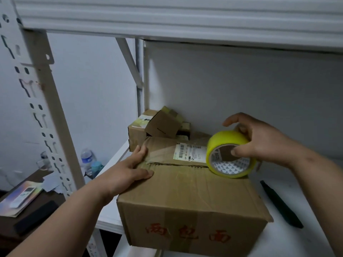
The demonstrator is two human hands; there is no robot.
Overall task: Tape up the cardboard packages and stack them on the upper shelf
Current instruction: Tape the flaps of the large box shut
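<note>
A large cardboard box (pixel 187 197) with red characters on its front sits on the white shelf (pixel 315 236). Its top flaps meet at a seam with a white shipping label beside it. My left hand (pixel 130 169) presses flat on the box's left top edge, over the seam's left end. My right hand (pixel 259 138) grips a roll of yellow tape (pixel 230 154), thumb inside the core, with the roll standing on the right end of the seam. Smaller cardboard boxes (pixel 157 127) lie behind, at the back left of the shelf.
A dark green utility knife (pixel 280 204) lies on the shelf to the right of the box. The upper shelf's beam (pixel 167 17) runs overhead. Left of the rack's post (pixel 46 108) stands a low table (pixel 37 206) with water bottles (pixel 87 158), a remote and papers.
</note>
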